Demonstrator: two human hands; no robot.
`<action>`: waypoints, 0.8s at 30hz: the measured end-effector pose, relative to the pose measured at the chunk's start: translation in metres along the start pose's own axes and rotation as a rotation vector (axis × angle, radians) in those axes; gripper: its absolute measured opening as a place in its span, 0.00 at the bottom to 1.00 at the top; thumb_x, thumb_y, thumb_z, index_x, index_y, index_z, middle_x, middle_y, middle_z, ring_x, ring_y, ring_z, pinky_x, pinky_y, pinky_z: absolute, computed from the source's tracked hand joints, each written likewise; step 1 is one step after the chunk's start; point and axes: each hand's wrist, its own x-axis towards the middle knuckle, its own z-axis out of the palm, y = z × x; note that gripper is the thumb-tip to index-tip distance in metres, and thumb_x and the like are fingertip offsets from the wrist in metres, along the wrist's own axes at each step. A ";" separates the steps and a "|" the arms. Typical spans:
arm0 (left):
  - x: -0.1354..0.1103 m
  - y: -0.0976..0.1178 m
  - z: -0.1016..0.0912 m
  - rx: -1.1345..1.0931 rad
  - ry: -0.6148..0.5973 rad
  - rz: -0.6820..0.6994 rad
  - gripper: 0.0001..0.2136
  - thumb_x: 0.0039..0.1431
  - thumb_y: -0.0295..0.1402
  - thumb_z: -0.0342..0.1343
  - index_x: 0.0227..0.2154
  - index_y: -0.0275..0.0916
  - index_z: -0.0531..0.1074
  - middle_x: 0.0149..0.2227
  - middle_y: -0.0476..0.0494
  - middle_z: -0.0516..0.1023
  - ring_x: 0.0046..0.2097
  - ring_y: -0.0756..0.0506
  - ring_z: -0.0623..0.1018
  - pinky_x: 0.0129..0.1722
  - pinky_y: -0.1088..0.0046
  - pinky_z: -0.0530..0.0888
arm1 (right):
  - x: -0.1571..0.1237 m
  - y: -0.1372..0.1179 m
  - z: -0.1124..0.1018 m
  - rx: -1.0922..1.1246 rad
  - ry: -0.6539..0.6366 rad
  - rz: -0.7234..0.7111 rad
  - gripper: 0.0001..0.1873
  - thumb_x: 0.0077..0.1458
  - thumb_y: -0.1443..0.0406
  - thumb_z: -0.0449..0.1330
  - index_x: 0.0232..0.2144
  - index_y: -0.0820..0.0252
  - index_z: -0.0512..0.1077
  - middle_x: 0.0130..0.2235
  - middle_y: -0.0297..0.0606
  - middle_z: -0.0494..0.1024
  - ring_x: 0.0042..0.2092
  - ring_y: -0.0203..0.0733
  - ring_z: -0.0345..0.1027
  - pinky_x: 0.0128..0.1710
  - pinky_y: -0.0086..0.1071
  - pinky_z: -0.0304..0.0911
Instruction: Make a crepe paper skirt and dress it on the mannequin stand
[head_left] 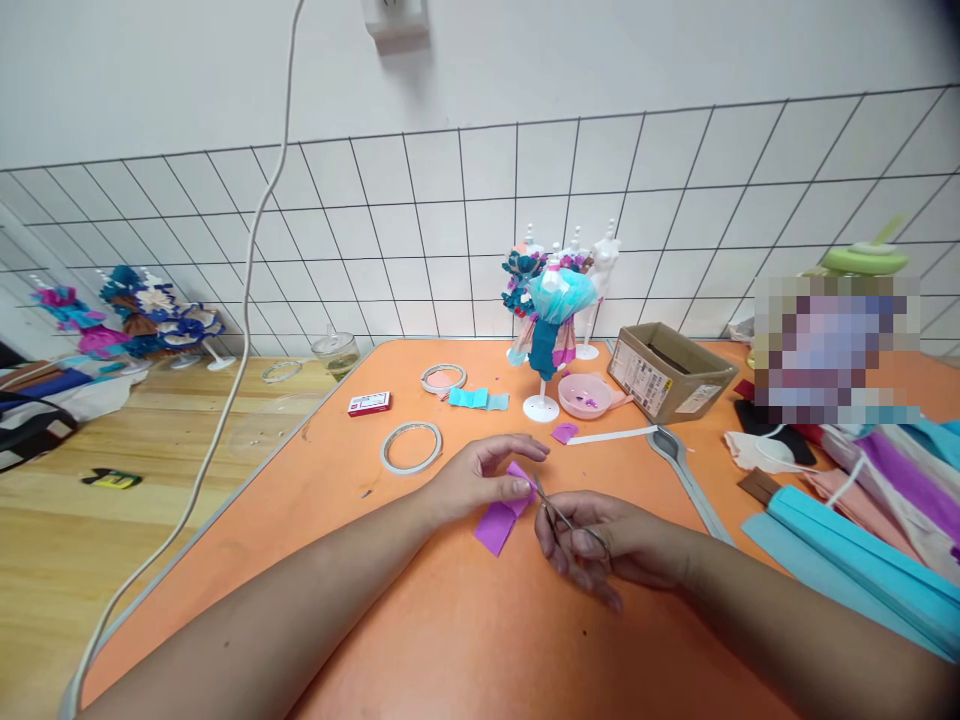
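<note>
Nearer me than the bowl (582,404), my left hand (480,475) pinches purple paper (495,527), and my right hand (619,540) curls its fingers round scissors (559,512), tips right at the paper!

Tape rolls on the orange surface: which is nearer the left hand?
The front roll, nearer the left hand; the other roll lies farther back, by the blue strip.

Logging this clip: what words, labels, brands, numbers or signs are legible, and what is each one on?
None can be read with certainty.
Cardboard box: label print too small.
Red-and-white box: print too small.
Yellow-and-black tool: any marking too small and blurred.
Pixelated patch: nothing readable.
</note>
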 end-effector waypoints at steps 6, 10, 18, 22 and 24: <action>0.000 -0.009 0.001 -0.124 -0.047 -0.085 0.12 0.47 0.39 0.65 0.28 0.33 0.75 0.31 0.42 0.75 0.36 0.46 0.75 0.39 0.68 0.70 | 0.002 0.003 0.001 -0.007 0.013 -0.017 0.17 0.49 0.59 0.65 0.38 0.64 0.68 0.33 0.36 0.68 0.32 0.35 0.69 0.24 0.25 0.69; 0.000 -0.008 0.000 -0.096 -0.078 -0.073 0.13 0.50 0.39 0.63 0.24 0.31 0.74 0.28 0.42 0.74 0.33 0.47 0.74 0.36 0.69 0.70 | 0.001 0.004 -0.001 -0.005 -0.006 -0.014 0.19 0.49 0.58 0.65 0.39 0.63 0.68 0.34 0.37 0.68 0.32 0.35 0.68 0.23 0.25 0.69; 0.000 -0.008 0.004 -0.076 -0.106 -0.092 0.13 0.48 0.39 0.64 0.26 0.31 0.75 0.27 0.43 0.75 0.31 0.49 0.74 0.34 0.71 0.70 | 0.003 0.002 0.000 -0.013 -0.026 -0.014 0.19 0.48 0.56 0.66 0.35 0.64 0.67 0.29 0.35 0.68 0.29 0.34 0.67 0.21 0.25 0.68; 0.001 -0.007 0.005 -0.118 -0.054 -0.100 0.13 0.47 0.38 0.65 0.23 0.32 0.73 0.25 0.45 0.74 0.29 0.49 0.74 0.32 0.72 0.70 | 0.005 0.005 -0.001 0.004 -0.004 -0.043 0.18 0.47 0.57 0.66 0.30 0.63 0.64 0.26 0.30 0.65 0.26 0.31 0.63 0.22 0.26 0.69; 0.001 -0.007 0.005 -0.112 -0.055 -0.116 0.13 0.46 0.39 0.65 0.23 0.31 0.73 0.25 0.45 0.74 0.29 0.49 0.74 0.33 0.72 0.70 | 0.005 0.006 -0.001 0.008 -0.013 -0.037 0.19 0.46 0.57 0.67 0.31 0.63 0.64 0.27 0.31 0.64 0.28 0.31 0.63 0.21 0.26 0.69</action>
